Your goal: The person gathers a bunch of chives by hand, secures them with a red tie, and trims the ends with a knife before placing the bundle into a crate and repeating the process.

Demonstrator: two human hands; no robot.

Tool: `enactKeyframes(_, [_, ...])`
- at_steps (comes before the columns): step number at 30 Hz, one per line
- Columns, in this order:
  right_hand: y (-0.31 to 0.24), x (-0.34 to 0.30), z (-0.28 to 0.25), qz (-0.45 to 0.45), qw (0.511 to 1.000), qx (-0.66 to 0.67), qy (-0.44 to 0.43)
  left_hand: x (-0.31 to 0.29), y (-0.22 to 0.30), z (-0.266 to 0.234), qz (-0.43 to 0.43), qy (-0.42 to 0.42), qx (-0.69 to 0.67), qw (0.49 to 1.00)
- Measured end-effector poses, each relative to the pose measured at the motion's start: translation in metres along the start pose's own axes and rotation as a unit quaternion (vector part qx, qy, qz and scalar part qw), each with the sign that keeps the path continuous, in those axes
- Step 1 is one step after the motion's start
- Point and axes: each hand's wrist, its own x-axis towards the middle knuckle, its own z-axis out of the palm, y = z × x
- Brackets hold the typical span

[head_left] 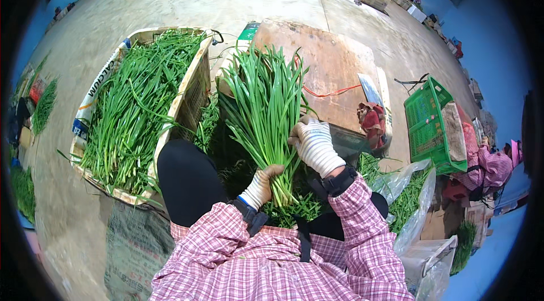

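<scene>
A bunch of garlic chives (263, 105) lies in front of me, its leaf tips pointing away over the near left part of a wooden board (334, 69). My left hand (260, 186), in a white knit glove with tan fingers, is closed around the pale stem ends. At the bunch's right edge, my right hand (318, 141), gloved in white with thin stripes, has its fingers curled in against the leaves. It seems to pinch some blades, though the fingertips are partly hidden. More loose greens (292, 210) lie in my lap below the bunch.
A cream crate (184, 94) heaped with chives stands at my left. On the board are an orange-red cord (334, 93) and a dark red cloth (371, 124). To the right are a green basket (425, 125) and a clear plastic bag (416, 216) of greens. Other people sit farther off.
</scene>
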Motion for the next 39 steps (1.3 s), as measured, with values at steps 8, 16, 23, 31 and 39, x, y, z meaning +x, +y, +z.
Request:
enactKeyframes(8, [0.027,0.01,-0.053,-0.055,0.968,-0.111,0.219,-0.006,0.004,0.011,0.001,-0.026,0.011,1.0])
enactKeyframes(16, [0.048,-0.03,-0.077,0.064,0.866,0.451,0.209,-0.017,0.011,0.024,-0.031,-0.05,-0.004,0.998])
enactKeyframes(23, [0.069,-0.043,-0.036,0.198,0.88,0.229,0.366,-0.009,0.005,0.011,-0.044,-0.044,-0.037,0.997])
enactKeyframes(31, [0.032,-0.072,0.003,0.244,0.722,0.635,0.127,-0.017,0.022,0.024,-0.077,-0.198,-0.034,0.977])
enactKeyframes(39, [0.029,-0.062,0.008,0.23,0.805,0.529,0.139,-0.038,0.029,0.026,-0.107,-0.231,-0.078,0.964])
